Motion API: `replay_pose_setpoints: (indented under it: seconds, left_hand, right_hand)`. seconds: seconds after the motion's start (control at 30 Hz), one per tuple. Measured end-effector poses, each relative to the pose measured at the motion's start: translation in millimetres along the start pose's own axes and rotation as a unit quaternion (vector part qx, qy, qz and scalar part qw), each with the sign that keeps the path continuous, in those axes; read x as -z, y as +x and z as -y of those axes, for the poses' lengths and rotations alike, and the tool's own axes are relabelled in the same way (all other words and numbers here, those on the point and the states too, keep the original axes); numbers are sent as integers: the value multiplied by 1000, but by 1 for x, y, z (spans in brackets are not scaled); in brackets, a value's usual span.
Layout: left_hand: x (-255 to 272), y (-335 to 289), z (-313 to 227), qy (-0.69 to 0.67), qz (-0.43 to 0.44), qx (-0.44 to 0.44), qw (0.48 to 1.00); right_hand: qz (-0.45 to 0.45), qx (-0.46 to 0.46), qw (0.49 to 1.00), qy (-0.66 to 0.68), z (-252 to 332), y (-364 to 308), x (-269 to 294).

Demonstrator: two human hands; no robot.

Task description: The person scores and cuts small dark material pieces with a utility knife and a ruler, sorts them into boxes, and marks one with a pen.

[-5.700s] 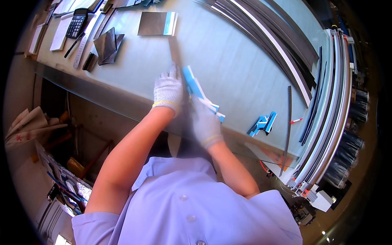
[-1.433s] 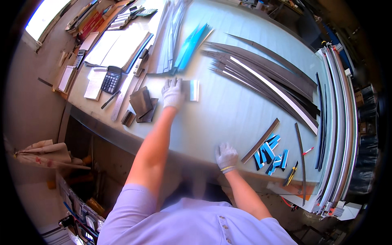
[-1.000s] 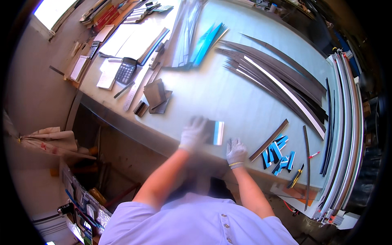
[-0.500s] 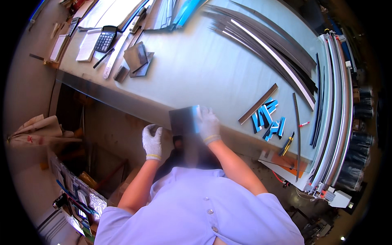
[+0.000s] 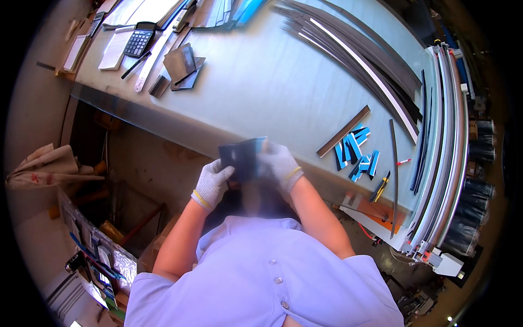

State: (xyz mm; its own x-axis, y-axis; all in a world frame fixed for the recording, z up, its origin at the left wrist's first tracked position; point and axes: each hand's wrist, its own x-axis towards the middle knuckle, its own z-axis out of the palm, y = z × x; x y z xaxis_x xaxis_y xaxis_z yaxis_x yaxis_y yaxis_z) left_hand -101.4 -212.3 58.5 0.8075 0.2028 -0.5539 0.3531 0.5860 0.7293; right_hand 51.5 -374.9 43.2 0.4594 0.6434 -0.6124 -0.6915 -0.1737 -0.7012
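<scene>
A dark, thin square panel (image 5: pixel 242 155) is up at the table's front edge, in front of my chest, with a bluish strip along its right side. My left hand (image 5: pixel 213 181), in a white knit glove, pinches its lower left corner with the thumb on top. On the right edge lies my gloved right hand (image 5: pixel 280 165), its fingertips somewhat blurred against the panel. Several similar square plates (image 5: pixel 181 64) are piled at the left of the table.
Short blue-and-black strips (image 5: pixel 348 150) lie at the right beside a brown bar (image 5: pixel 343 131) and a yellow-black cutter (image 5: pixel 381 188). Long dark strips (image 5: pixel 359 71) spread across the far right. A calculator (image 5: pixel 139 39) and steel ruler (image 5: pixel 152 60) are far left.
My left hand has come in from the left and taken hold of the panel's left edge. The panel has tilted and shifted slightly; my right hand stays at its right edge.
</scene>
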Motion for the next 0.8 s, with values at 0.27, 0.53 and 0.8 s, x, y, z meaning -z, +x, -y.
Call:
replay_pose_setpoints:
  seconds: [0.27, 0.53, 0.8]
  left_hand:
    - [-28, 27, -17, 124, 17, -57, 991]
    - [-51, 35, -37, 201, 0, -158, 967]
    - [-23, 86, -21, 300, 30, -149, 942]
  right_hand:
    - [-23, 112, 990, -77, 19, -29, -21]
    - [-179, 229, 929, -228, -1, -22, 4]
    - [-185, 279, 903, -270, -10, 13, 36]
